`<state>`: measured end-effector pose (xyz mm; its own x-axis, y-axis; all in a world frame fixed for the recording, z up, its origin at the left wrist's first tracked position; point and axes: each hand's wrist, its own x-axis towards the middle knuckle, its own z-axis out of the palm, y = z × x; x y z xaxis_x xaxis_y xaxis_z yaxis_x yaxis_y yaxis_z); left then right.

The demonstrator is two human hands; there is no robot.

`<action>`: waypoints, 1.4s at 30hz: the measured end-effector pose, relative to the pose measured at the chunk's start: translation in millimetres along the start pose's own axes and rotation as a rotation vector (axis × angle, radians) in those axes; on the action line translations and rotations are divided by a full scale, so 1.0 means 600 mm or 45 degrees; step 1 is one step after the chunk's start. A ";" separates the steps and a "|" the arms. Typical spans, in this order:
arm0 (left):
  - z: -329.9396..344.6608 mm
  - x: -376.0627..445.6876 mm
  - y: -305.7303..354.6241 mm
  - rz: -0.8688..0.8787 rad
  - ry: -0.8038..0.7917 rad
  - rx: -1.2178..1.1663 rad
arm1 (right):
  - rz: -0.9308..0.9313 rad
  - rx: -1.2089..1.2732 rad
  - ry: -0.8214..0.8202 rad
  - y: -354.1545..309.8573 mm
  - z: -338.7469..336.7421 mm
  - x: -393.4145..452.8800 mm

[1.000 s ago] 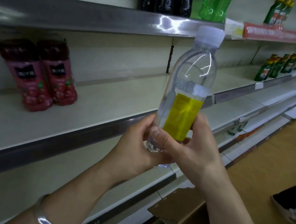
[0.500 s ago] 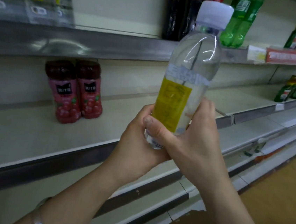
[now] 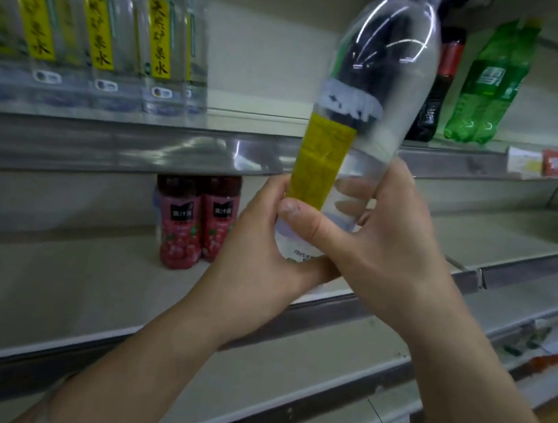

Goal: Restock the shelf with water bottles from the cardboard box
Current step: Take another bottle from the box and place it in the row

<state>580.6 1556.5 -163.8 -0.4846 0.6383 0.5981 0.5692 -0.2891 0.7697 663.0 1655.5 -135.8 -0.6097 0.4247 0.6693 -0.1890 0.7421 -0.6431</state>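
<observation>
We raise both forearms; our left hand (image 3: pixel 260 244) and right hand (image 3: pixel 381 242) curl fingers together, right thumb crossing above the left.

1. Water bottle (image 3: pixel 366 117), gripped by both hands, has risen; its cap now stands above the upper shelf edge (image 3: pixel 139 148).
2. Bottle now leans right.
3. Row of shelved water bottles (image 3: pixel 92 36) now fully visible above that edge.

Glossy clear plastic water bottle (image 3: pixel 379 94); shiny metal shelf edge (image 3: pixel 139 148).
</observation>
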 end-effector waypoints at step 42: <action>-0.322 0.079 0.126 -0.110 0.200 0.466 | -0.352 0.502 -0.446 -0.187 0.159 0.199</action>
<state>472.2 1427.2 -34.0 -0.6204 0.5241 0.5835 0.7071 0.0520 0.7052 538.1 1573.5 -19.3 -0.7019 -0.0029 0.7123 -0.6079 0.5236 -0.5969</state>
